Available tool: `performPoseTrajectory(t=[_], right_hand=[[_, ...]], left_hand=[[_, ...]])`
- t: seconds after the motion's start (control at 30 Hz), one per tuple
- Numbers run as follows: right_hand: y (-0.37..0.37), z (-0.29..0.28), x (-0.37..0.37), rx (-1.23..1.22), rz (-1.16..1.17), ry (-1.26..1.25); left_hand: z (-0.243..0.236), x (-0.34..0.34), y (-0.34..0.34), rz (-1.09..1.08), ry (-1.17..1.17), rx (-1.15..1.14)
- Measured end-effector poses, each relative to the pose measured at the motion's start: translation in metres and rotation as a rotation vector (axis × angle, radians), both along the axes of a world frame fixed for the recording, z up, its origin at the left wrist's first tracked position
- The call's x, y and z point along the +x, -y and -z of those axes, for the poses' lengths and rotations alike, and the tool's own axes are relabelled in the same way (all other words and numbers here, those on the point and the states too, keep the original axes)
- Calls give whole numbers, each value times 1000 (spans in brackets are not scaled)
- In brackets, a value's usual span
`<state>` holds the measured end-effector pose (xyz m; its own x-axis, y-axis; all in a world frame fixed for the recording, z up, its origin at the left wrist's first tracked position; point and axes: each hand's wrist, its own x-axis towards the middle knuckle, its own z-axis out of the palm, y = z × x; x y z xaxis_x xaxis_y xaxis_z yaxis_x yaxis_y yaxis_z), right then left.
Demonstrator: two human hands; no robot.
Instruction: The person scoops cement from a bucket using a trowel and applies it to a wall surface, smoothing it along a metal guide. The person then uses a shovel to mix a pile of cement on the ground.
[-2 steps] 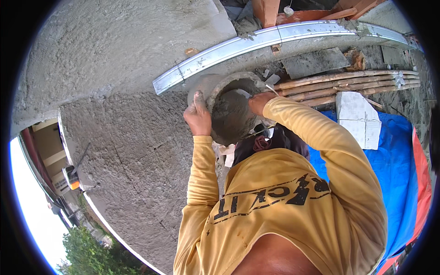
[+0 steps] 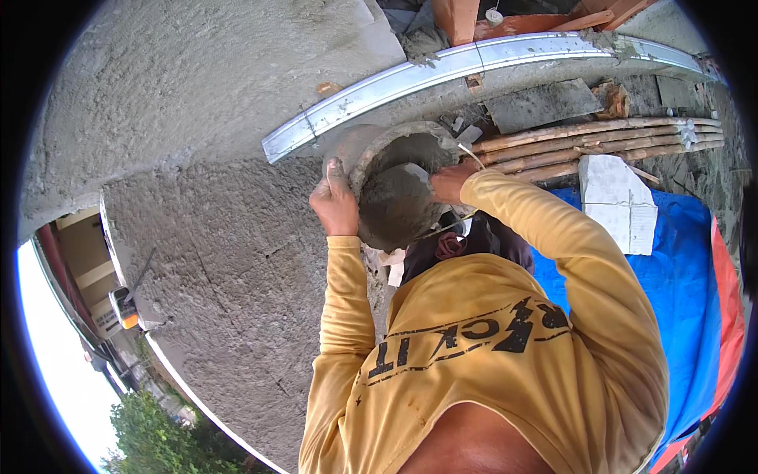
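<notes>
A mortar-coated bucket [image 2: 383, 154] is tilted before me, with wet grey mortar [image 2: 392, 220] inside and a pale handle along its right rim. My left hand [image 2: 335, 201] is closed at its left side, thumb upward, against a rounded, smeared grey piece [image 2: 347, 142]; exactly what it grips is unclear. My right hand [image 2: 448, 182] reaches into the right side of the bucket, closed on what looks like a trowel [image 2: 412, 175], its blade partly in the mortar. Both forearms are in long yellow sleeves.
Rough plastered concrete [image 2: 205, 276] spans the left. A long metal channel [image 2: 363, 95] crosses above the bucket. Bamboo poles [image 2: 553, 150], a white block [image 2: 616, 201] and a blue tarp [image 2: 671, 292] lie at right. An orange-and-grey tool [image 2: 126, 312] sits at the far left edge.
My left hand has shifted slightly left. My right hand and the pale blade in the bucket have moved a little downward.
</notes>
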<state>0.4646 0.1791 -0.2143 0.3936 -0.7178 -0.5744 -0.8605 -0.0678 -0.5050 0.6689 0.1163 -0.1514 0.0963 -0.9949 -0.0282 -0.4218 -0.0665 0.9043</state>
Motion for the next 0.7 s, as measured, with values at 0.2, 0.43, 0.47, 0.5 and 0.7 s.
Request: performPoseTrajectory(t=[0.2, 0.43, 0.47, 0.5, 0.7], right_hand=[[-22, 32, 25, 372, 346, 552], [-35, -17, 2, 346, 461, 614], [-35, -23, -9, 334, 477, 595], [-37, -24, -23, 269, 503, 552], [-18, -39, -89, -286, 642, 429]], left_hand=[[-2, 16, 0, -109, -120, 43], [52, 51, -3, -384, -227, 91], [59, 55, -4, -427, -238, 101], [62, 54, -5, -463, -271, 114], [107, 97, -26, -491, -134, 162]])
